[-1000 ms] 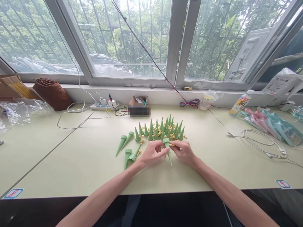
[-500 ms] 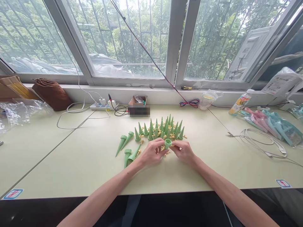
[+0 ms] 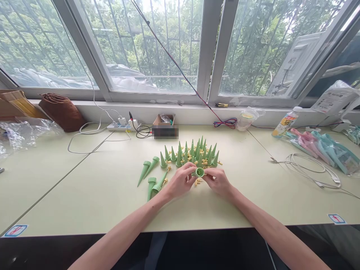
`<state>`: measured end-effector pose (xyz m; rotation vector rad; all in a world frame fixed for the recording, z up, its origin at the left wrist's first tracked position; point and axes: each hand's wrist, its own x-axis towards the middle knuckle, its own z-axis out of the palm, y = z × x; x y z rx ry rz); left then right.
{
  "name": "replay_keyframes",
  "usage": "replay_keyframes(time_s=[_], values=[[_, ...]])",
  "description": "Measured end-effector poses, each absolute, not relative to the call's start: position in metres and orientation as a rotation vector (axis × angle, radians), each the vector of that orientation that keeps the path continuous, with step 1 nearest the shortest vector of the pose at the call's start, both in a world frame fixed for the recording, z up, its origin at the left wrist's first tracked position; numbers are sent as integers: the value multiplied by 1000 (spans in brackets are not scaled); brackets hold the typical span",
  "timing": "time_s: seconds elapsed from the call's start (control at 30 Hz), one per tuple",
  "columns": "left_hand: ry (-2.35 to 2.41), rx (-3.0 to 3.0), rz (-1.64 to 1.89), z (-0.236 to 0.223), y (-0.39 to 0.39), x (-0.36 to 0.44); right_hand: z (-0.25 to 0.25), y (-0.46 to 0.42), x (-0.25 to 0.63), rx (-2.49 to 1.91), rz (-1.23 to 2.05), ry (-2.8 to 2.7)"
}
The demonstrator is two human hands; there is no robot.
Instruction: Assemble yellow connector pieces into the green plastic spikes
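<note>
Between my two hands is a green plant watering spike (image 3: 200,172), its open round end turned toward me so that I look into it. My left hand (image 3: 184,180) is closed around it from the left. From the right, my right hand (image 3: 218,181) pinches at its rim; the small yellow valve in those fingertips is nearly hidden. Just beyond my hands many green spikes (image 3: 185,159) stand point up, with yellow valves (image 3: 209,162) among them. More loose yellow valves (image 3: 198,182) lie below the held spike. Several green spikes (image 3: 152,183) lie on their sides by my left forearm.
Behind the spikes is a small open box (image 3: 164,129), with a power strip (image 3: 120,125) to its left. A bottle (image 3: 287,122), pastel plastic pieces (image 3: 323,148) and a coiled white cable (image 3: 309,168) lie right. A brown bundle (image 3: 62,112) sits far left.
The held spike has tilted, so its open end now faces me more directly. My hands stay in nearly the same place, and the loose valves below show more clearly.
</note>
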<state>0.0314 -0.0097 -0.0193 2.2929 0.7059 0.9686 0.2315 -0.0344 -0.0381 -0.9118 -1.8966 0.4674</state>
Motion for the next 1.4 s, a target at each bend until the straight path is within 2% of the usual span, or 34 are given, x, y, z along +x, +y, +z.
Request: replay_keyframes(time_s=[0.5,1.0,1.4], values=[[840,2038,1142,-10,-16,34,-39,-33,231,-894,319,-1883],[925,1800,874,-18,-11,36,-41,-33,230,-895,355,-1990],[870,1789,731,-5,-15,31,-40,-33,233,-877,394,-1928]])
